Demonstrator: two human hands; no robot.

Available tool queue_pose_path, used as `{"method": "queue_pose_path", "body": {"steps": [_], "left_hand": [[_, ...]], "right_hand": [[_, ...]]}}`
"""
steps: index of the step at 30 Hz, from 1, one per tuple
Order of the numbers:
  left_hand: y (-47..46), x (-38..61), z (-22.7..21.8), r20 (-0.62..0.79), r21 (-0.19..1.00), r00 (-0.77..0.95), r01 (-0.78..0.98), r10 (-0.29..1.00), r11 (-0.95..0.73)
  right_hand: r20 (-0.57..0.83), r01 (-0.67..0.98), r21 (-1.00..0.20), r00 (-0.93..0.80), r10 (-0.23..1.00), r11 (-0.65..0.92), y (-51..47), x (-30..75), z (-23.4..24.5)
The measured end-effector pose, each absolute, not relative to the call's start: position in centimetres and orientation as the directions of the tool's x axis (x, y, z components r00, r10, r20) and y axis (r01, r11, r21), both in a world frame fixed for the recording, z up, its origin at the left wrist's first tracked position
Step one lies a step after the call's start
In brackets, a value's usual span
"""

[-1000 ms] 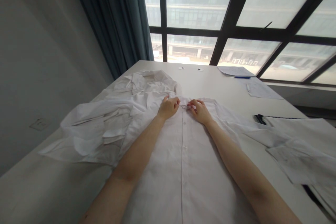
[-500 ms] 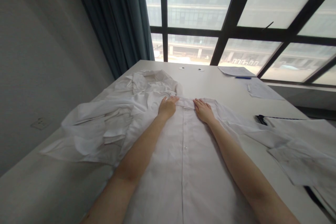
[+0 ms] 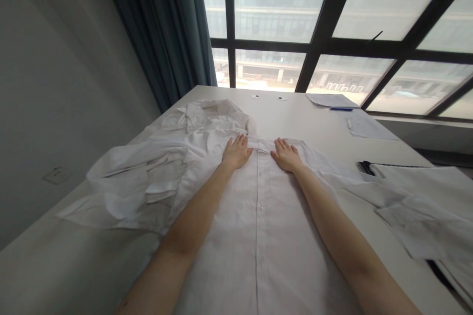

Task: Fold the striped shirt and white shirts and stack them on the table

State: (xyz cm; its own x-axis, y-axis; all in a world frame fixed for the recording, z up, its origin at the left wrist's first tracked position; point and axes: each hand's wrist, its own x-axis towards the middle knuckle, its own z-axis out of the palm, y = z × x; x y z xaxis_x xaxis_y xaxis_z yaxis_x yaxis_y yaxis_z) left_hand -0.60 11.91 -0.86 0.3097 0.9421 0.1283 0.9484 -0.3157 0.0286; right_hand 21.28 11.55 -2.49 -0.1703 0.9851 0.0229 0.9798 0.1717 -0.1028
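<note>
Two bare hands lie flat on one white shirt (image 3: 258,241), which is spread front up along the table (image 3: 306,123) with its collar (image 3: 260,143) toward the window (image 3: 273,10). The left hand (image 3: 236,152) rests palm down just left of the collar, and the right hand (image 3: 286,156) rests palm down just right of it, with the collar between them. Neither grip is clamped on anything: both are apart, with the fingers (image 3: 242,140) spread and pressing on the cloth.

The shirt's closed front runs straight down between the forearms, and one button (image 3: 260,207) shows clearly on it. To the left, a mass of white cloth (image 3: 140,177) lies bunched and folded, reaching the table's left edge. More crumpled cloth (image 3: 210,118) is heaped beyond it, near the left hand. To the right, a second white mass (image 3: 417,206) lies in folds at the edge of the view; I cannot tell whether it belongs to this shirt.

Farther along the table lie two sheets of paper (image 3: 330,100), one blue pen (image 3: 341,109) and two small round marks (image 3: 268,97).
</note>
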Motion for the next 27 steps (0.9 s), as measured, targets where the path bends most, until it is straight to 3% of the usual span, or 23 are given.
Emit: {"method": "queue_pose_path", "body": {"steps": [6, 9, 12, 16, 21, 27], "left_hand": [[11.7, -0.6, -0.8, 0.216, -0.003, 0.236, 0.97, 0.947, -0.241], [11.5, -0.6, -0.7, 0.272, -0.044, 0.397, 0.915, 0.877, -0.4], [11.5, -0.6, -0.7, 0.203, -0.059, 0.554, 0.83, 0.807, -0.555], [11.6, -0.7, -0.9, 0.129, -0.018, 0.53, 0.846, 0.838, -0.533], [11.9, -0.9, -0.9, 0.069, 0.056, 0.538, 0.839, 0.84, -0.542], [11.6, -0.6, -0.4, 0.028, 0.055, 0.517, 0.853, 0.855, -0.518]], "right_hand": [[0.06, 0.99, -0.08, -0.11, 0.992, 0.115, 11.1, 21.8, -2.1], [0.097, 0.982, -0.069, -0.171, 0.98, 0.178, 10.9, 21.0, -1.6], [0.052, 0.955, -0.077, -0.284, 0.958, 0.287, 10.7, 20.0, -1.7], [-0.018, 0.937, -0.108, -0.336, 0.942, 0.332, 10.7, 19.9, -2.1], [-0.032, 0.947, -0.122, -0.304, 0.952, 0.298, 10.6, 21.3, -2.1], [0.019, 0.976, -0.114, -0.186, 0.982, 0.187, 7.8, 25.2, -0.9]]}}
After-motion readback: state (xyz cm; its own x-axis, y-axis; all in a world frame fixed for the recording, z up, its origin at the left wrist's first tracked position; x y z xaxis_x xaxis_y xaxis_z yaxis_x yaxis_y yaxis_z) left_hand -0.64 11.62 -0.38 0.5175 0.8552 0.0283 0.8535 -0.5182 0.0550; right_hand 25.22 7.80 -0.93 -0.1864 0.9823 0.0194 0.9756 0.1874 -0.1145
